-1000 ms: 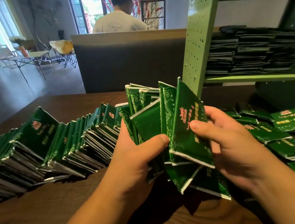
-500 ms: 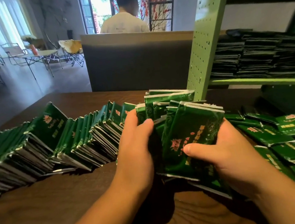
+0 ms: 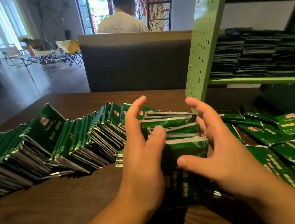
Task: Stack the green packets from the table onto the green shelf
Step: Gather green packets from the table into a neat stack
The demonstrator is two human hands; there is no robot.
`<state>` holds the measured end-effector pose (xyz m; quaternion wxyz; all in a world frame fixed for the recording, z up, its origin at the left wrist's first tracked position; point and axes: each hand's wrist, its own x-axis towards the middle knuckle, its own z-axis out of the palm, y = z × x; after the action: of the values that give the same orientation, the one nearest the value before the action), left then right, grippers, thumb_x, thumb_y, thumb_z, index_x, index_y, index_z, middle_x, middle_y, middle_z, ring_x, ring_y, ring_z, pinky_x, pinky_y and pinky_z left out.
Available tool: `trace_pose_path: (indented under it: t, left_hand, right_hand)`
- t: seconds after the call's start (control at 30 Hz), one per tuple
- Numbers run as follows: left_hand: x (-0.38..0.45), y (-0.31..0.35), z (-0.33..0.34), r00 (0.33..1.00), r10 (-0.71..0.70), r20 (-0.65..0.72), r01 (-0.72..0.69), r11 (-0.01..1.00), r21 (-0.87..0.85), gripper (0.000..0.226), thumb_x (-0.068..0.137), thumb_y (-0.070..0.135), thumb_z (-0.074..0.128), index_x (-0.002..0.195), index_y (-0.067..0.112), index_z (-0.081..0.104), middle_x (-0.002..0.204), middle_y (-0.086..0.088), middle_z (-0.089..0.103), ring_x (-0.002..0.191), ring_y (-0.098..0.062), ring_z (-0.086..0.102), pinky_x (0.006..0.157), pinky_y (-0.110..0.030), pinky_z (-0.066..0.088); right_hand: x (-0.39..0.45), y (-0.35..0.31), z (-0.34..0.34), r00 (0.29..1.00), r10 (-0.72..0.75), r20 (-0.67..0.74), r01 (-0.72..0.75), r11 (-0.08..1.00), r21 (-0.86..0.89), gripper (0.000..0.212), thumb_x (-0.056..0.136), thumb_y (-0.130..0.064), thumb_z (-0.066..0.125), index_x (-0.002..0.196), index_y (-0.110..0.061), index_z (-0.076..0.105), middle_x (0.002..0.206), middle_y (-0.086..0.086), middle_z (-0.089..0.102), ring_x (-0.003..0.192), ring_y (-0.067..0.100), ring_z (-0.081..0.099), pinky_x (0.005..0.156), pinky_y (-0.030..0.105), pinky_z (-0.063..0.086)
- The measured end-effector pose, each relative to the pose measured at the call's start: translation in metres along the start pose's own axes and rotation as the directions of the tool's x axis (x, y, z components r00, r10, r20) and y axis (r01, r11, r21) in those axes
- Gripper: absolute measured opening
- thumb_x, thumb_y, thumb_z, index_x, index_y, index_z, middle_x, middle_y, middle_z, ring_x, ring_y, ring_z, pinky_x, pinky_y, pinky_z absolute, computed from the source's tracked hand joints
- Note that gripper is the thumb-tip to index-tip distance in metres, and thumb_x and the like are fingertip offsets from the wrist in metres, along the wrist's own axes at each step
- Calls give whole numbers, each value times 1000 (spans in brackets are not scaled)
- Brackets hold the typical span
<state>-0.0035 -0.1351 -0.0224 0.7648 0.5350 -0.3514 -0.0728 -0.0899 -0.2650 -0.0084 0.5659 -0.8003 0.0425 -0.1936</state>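
Green packets (image 3: pixel 181 141) sit bunched on the counter (image 3: pixel 44 215) between your left hand (image 3: pixel 143 160) and right hand (image 3: pixel 219 149); your fingers (image 3: pixel 194 104) are spread wide, flanking the bundle, likely to square it before lifting to the green shelf (image 3: pixel 260 80).

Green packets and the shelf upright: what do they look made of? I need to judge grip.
Green packets: glossy printed film, probably foil-lined plastic; they catch highlights and show pale silvery sealed edges, so likely slippery. Shelf upright: seemingly sheet metal with matte light-green paint, judging by its thin flat panel and regular punched holes. Table: dark wood-grain surface; solid or laminate is unclear.
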Motion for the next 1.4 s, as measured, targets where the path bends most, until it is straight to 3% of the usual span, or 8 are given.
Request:
trace_pose_path:
  t: [0.13, 0.3, 0.47, 0.77, 0.9, 1.1, 1.23, 1.4]
  left_hand:
    - [4, -3, -7, 985, 162, -57, -150, 973, 177, 35, 89, 41, 48, 119, 30, 63, 114, 1, 67, 108, -26, 65, 91, -51, 53]
    - [4, 3, -6, 990, 127, -55, -118, 981, 156, 28, 92, 33, 51, 115, 30, 66, 112, 11, 68, 111, -8, 64, 85, -16, 49]
    - [0, -2, -6, 972, 224, -67, -196, 937, 290, 27, 91, 33, 50, 97, 24, 74, 115, 2, 62, 121, -23, 58, 96, -24, 46]
    - [4, -7, -6, 959, 197, -205, -134, 949, 285, 23, 83, 11, 58, 86, 26, 75, 114, 11, 70, 118, -4, 61, 93, -9, 42]
    - [4, -8, -6, 958, 194, -210, -131, 951, 280, 16, 84, 24, 58, 88, 25, 73, 115, 12, 70, 119, -7, 61, 97, -18, 44]
    - [0, -11, -4, 959, 196, -204, -140, 956, 258, 24, 90, 38, 53, 107, 27, 66, 110, 5, 68, 109, -23, 65, 92, -47, 54]
    - [2, -12, -7, 973, 168, -160, -129, 965, 228, 23, 88, 38, 52, 93, 25, 70, 100, 2, 69, 101, -23, 65, 88, -40, 51]
    - [-4, -8, -7, 987, 163, -5, -163, 986, 34, 31, 86, 34, 52, 110, 19, 66, 109, -6, 68, 103, -29, 66, 84, -38, 55]
  right_hand:
    - [-4, -6, -1, 996, -62, 68, 68, 993, -99, 100, 66, -13, 88, 133, -65, 36, 123, -29, 61, 111, 1, 66, 90, 23, 58]
    - [-5, -8, 0, 988, -96, 120, 109, 988, -109, 106, 59, -31, 90, 134, -72, 28, 136, -43, 43, 123, -7, 57, 98, 25, 53]
    - [-9, -6, 13, 968, -251, 23, 247, 930, -272, 87, 67, 2, 83, 127, -53, 51, 125, -26, 58, 114, 0, 62, 90, 15, 51]
    - [-5, -12, 8, 987, -132, 97, 155, 942, -297, 101, 66, -35, 88, 132, -81, 28, 160, -38, 16, 144, -21, 12, 113, 19, 23]
    - [-3, -9, 2, 985, -81, 151, 119, 957, -263, 88, 68, -35, 86, 132, -74, 40, 157, -42, 18, 139, -25, 19, 110, 14, 26]
    - [-5, -3, -3, 988, 34, 150, -9, 986, -165, 131, 64, -19, 95, 139, -79, 6, 137, -51, 33, 122, -30, 39, 94, 3, 42]
    - [-5, 0, 0, 949, 117, 293, -89, 990, -107, 137, 71, -4, 89, 134, -83, -5, 126, -44, 55, 118, -6, 61, 102, 26, 51]
    - [-4, 3, 2, 992, 39, 122, -29, 996, -85, 135, 71, 11, 78, 144, -72, 0, 123, -24, 66, 105, 5, 71, 86, 21, 56]
